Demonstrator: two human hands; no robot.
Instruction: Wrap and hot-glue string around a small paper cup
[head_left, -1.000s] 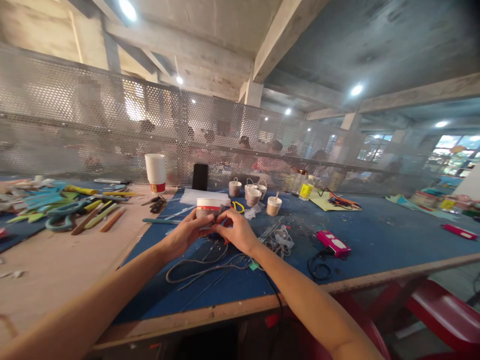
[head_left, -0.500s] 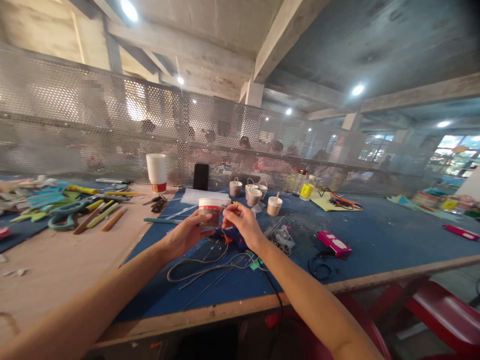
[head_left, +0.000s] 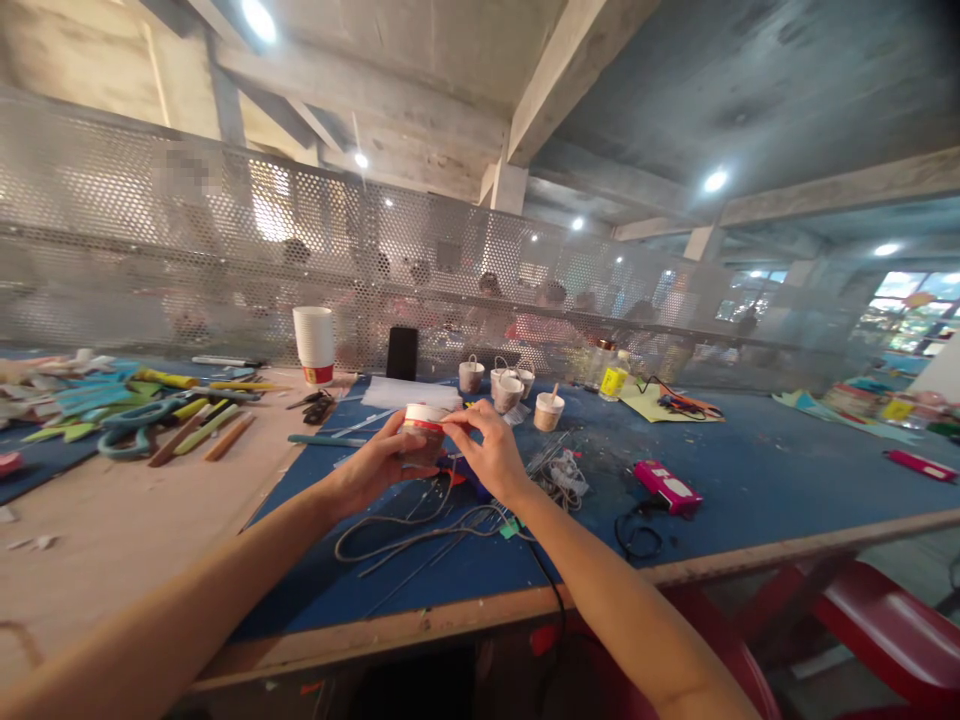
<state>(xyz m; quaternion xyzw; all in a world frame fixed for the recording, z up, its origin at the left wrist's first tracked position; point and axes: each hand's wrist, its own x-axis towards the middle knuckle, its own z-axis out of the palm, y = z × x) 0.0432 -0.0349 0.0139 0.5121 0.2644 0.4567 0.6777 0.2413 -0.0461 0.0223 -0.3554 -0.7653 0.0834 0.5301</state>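
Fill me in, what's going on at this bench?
A person holds a small paper cup above the blue table: the left hand grips its side, the right hand pinches at its rim. Loose grey cord lies below the hands, finished little cups with handles stand behind, and a pink tool lies to the right.

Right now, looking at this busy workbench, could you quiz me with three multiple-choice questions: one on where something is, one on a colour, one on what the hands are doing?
1. Where is the stack of white cups?
A. far left of the hands
B. on the floor
C. on the red chair

2. What colour is the mat?
A. green
B. blue
C. yellow

3. How is the small cup held?
A. lying on the table
B. left hand grips it, right hand touches its rim
C. right hand only

Answers: 1 A, it stands by the mesh screen; 2 B, blue shows around the tools; 3 B, both hands meet at it.
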